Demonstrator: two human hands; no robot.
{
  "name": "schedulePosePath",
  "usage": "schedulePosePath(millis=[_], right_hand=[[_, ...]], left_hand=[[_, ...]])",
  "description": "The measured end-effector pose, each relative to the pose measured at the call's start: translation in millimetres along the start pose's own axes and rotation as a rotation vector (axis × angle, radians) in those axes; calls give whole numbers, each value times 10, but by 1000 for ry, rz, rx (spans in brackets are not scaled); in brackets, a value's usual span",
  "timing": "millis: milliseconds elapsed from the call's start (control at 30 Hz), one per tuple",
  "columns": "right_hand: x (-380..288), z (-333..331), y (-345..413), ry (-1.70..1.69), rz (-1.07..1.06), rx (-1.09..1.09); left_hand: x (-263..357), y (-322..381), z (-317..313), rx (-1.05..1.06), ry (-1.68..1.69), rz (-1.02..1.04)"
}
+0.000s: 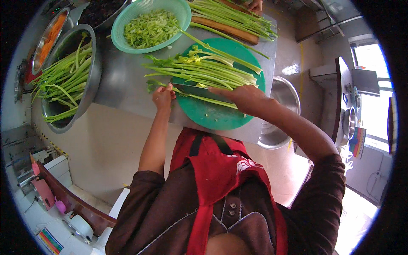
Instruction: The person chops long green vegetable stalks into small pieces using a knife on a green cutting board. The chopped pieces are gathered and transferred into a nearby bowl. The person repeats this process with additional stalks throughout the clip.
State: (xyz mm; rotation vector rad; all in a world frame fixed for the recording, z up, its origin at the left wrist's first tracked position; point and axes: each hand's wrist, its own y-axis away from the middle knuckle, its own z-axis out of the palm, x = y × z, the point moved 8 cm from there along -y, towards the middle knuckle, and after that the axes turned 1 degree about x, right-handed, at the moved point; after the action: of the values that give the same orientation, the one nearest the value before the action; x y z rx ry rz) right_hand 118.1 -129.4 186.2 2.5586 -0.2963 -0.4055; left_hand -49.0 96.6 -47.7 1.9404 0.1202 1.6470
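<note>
My right hand (250, 99) grips a kitchen knife (194, 88) whose blade points left over a round green cutting board (207, 119). The handle is mostly hidden in the fist, with the index finger stretched along the blade. My left hand (163, 97) pinches a single celery stalk (212, 101) near its leafy end, right by the knife's tip. The stalk lies on the board, on the near side of the blade. Just beyond the blade, a bunch of celery stalks (213, 71) rests across the board, leaves to the left and cut ends to the right.
A green plastic colander (116, 35) holds chopped celery (153, 28). At left, a metal basin (95, 63) carries more stalks. Celery lies around a wooden board (223, 28) at the back, beside another person's hand (255, 6). A steel bowl (285, 95) stands below the table's right edge.
</note>
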Motion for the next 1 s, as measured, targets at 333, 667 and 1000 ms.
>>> schedulePosePath(millis=[333, 667, 1000], right_hand=[[362, 223, 794, 100, 124, -33], [112, 241, 445, -84, 133, -14], [248, 423, 766, -5, 144, -90]], left_hand=[[94, -37, 22, -34, -71, 23], [158, 42, 64, -80, -320, 148], [39, 53, 77, 36, -362, 258]])
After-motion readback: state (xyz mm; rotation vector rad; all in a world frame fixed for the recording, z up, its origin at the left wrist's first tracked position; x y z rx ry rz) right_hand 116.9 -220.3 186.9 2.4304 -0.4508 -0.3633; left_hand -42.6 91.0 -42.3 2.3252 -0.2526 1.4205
